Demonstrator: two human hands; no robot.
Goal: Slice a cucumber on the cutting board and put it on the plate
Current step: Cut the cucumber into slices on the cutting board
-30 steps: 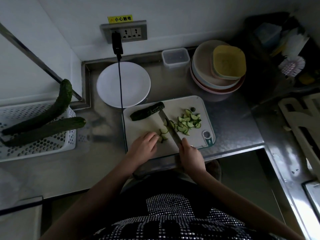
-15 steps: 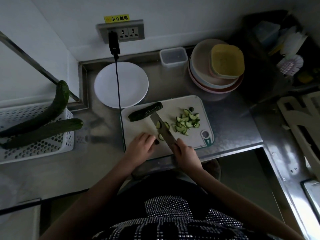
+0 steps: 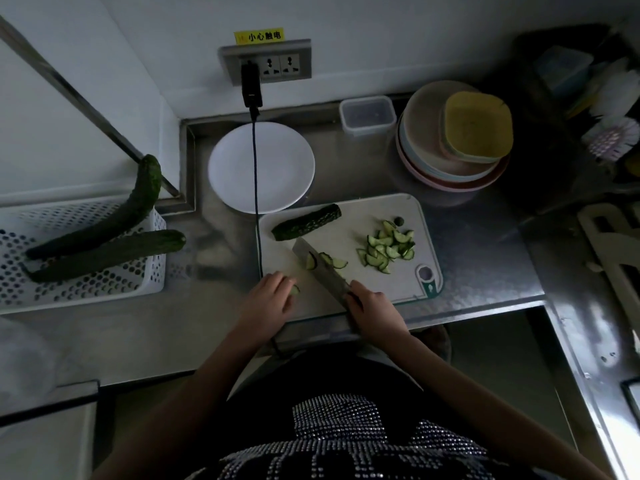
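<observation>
The knife [image 3: 323,271] is gripped by the right hand [image 3: 372,306] at the handle, blade angled far-left across the board [image 3: 349,220]. Compared with a second ago, the blade has been swung left, away from the pile of slices [image 3: 389,249], and a few fresh slices [image 3: 329,261] now lie against it. The left hand [image 3: 268,301] is curled on a small cucumber stub [image 3: 295,289] at the board's near-left; whether the stub is firmly pinched cannot be told. An uncut half cucumber [image 3: 306,221] lies at the far-left of the board. The plate [image 3: 261,166], just beyond the board, holds nothing. Judgement: the held piece is almost used up, the half remains to be sliced, and transfer to the plate has not begun.
</observation>
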